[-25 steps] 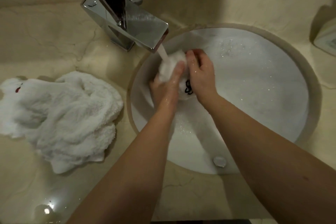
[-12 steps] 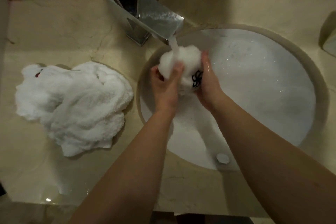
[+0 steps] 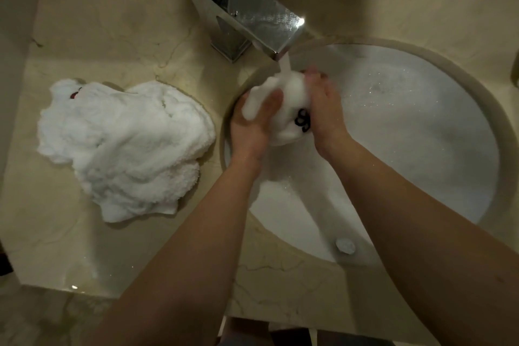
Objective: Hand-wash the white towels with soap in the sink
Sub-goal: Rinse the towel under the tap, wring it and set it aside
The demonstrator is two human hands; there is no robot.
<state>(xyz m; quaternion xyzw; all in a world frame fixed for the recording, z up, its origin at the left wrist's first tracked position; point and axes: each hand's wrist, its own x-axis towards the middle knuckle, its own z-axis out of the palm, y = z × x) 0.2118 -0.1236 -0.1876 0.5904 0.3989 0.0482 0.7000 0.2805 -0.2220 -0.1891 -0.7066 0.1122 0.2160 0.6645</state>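
- Both hands, left hand [image 3: 254, 123] and right hand [image 3: 323, 109], grip the small bunched white towel [image 3: 289, 109] under the chrome faucet [image 3: 247, 11] stream.
- Rub folds together, turning it over the round white sink [image 3: 421, 135].
- The fluffy white towel heap [image 3: 123, 146] waits at nine o'clock on the tabletop [image 3: 112, 45].

The right half of the sink [image 3: 421, 126] basin lies open, its wet white slope bare from the far rim down to the overflow cap [image 3: 345, 245] near the front; the left part is taken up by the left hand [image 3: 252, 126] and right hand [image 3: 325, 112], both clasped around a bunched white towel [image 3: 289, 109]; directly above them the chrome faucet [image 3: 247, 14] overhangs the rim, its water stream [image 3: 285, 64] falling onto the towel, blocking approach from behind; on the counter [image 3: 112, 45] a heaped towel pile [image 3: 123, 146] fills the left middle, leaving bare strips behind and in front of it.
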